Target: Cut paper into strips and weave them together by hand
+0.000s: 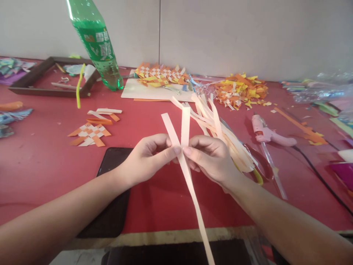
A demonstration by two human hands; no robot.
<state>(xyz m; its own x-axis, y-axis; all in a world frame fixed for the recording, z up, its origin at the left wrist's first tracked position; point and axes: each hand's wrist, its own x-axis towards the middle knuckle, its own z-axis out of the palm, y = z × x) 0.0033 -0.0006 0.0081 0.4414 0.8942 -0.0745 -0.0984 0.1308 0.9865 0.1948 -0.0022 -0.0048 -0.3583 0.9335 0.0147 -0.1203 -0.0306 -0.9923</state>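
Observation:
Both my hands meet over the red table, pinching pale cream paper strips (191,180) where they cross. Two strip ends rise above the fingers in a narrow V, and one long tail hangs down past the table's front edge. My left hand (154,156) is closed on the crossing from the left, thumb on top. From the right, my right hand (208,156) grips the same spot, its thumb tip close to the left one. Just behind the right hand lies a loose bundle of similar paper strips (231,140). A small woven orange-and-white paper piece (90,133) rests left of my hands.
A black phone (106,209) lies under my left forearm. At right is a pink glue gun (263,130) with a cord. Behind stand a green bottle (96,48), a dark frame (46,91), woven paper strips (162,75) on a board and a pile of paper pieces (239,90).

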